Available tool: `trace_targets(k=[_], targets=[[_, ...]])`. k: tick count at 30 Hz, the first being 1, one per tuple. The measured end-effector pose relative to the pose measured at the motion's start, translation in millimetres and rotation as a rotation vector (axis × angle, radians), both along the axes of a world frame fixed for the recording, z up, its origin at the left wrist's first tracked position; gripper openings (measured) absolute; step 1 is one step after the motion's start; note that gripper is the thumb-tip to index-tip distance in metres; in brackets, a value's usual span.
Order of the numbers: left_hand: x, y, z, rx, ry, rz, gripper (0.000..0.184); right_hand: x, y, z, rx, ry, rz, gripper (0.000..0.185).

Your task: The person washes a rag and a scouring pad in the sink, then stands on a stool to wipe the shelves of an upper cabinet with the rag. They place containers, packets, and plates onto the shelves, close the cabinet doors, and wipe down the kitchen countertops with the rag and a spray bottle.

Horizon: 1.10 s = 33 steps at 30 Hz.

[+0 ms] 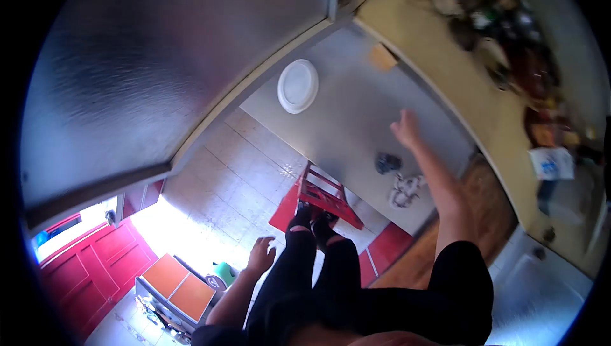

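Observation:
My right hand (406,131) hangs over the grey countertop (347,129), one finger stretched out and the thumb apart, with nothing visible in it. Closest to it are a dark crumpled item (387,163) and a whitish patterned item (405,191), whose kinds I cannot make out. A round white plate or lid (298,86) lies farther left on the countertop. Low at my left side, my left hand (261,255) is held in the air with its fingers loosely spread and holds nothing. Beneath my feet is a red wooden step stool or chair (324,196).
A large frosted panel in a frame (172,47) fills the upper left. Along the right runs a pale shelf (439,59) crowded with bottles and packets (503,34). A yellowish piece (382,57) lies near its edge. Below left are an orange-topped unit (178,282) and a red door (102,276).

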<state>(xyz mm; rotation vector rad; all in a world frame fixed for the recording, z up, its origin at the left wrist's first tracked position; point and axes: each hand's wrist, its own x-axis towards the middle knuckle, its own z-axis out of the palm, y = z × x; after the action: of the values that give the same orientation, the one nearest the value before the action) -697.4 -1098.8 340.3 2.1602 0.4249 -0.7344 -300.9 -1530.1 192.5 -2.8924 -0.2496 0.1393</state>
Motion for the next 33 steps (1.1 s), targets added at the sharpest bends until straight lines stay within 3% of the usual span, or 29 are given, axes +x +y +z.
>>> trace_targets(k=[2, 5, 7, 8, 10, 11, 12, 14, 16, 17, 19, 22, 25, 28, 29, 33], targets=[[-22.5, 15.9, -32.8, 0.102, 0.11, 0.123, 0.032, 80.9, -8.5, -41.4, -0.214, 0.06, -0.062, 0.056], [-32.4, 25.7, -76.3, 0.134, 0.08, 0.189, 0.03, 178.0, -5.8, -102.2, -0.182, -0.114, -0.23, 0.05], [1.5, 20.3, -96.9, 0.069, 0.059, 0.247, 0.029, 214.3, 8.0, -129.1, -0.107, -0.359, -0.188, 0.053], [31.9, 17.1, -105.8, 0.151, -0.111, 0.079, 0.03, 227.6, 15.3, -137.6, -0.09, -0.484, -0.177, 0.054], [109.4, 8.5, -131.4, 0.178, -0.327, -0.01, 0.036, 239.9, 30.7, -145.9, 0.068, -0.181, -0.325, 0.048], [156.7, -1.6, -137.8, 0.174, -0.462, -0.031, 0.043, 248.0, 16.3, -172.8, 0.06, -0.178, -0.235, 0.035], [205.0, -12.2, -142.6, 0.21, -0.601, -0.101, 0.051, 230.8, 22.2, -181.1, 0.15, -0.177, -0.251, 0.033], [293.6, -23.8, -174.8, 0.126, -0.695, 0.066, 0.069, 183.1, 40.7, -172.7, 0.31, -0.209, -0.29, 0.03], [374.3, -28.8, -208.9, 0.341, -0.687, 0.247, 0.104, 101.7, 67.0, -131.5, 0.583, -0.152, -0.28, 0.028], [408.8, -28.9, -221.1, 0.301, -0.594, 0.321, 0.117, 59.9, 70.9, -111.5, 0.697, -0.066, -0.232, 0.031], [459.1, -35.5, -225.0, 0.368, -0.273, 0.525, 0.117, -21.7, 73.1, -76.9, 0.809, 0.092, -0.261, 0.033], [485.2, -11.7, -255.6, 0.328, 0.12, 0.534, 0.124, -85.1, 58.6, -55.8, 0.737, 0.152, -0.343, 0.032], [485.1, -7.4, -262.0, 0.325, 0.143, 0.516, 0.125, -90.0, 55.2, -71.6, 0.652, 0.127, -0.41, 0.03], [475.2, 4.3, -298.3, -0.199, 0.12, 0.651, 0.111, -42.5, 107.6, -95.6, 0.627, -0.117, -0.302, 0.029], [466.1, -2.5, -275.7, -0.366, 0.104, 0.588, 0.085, -25.6, 124.9, -104.3, 0.619, -0.084, -0.312, 0.028], [436.9, -18.2, -275.1, -0.691, -0.078, 0.786, 0.05, -7.8, 161.4, -129.8, 0.675, -0.08, -0.374, 0.026]])
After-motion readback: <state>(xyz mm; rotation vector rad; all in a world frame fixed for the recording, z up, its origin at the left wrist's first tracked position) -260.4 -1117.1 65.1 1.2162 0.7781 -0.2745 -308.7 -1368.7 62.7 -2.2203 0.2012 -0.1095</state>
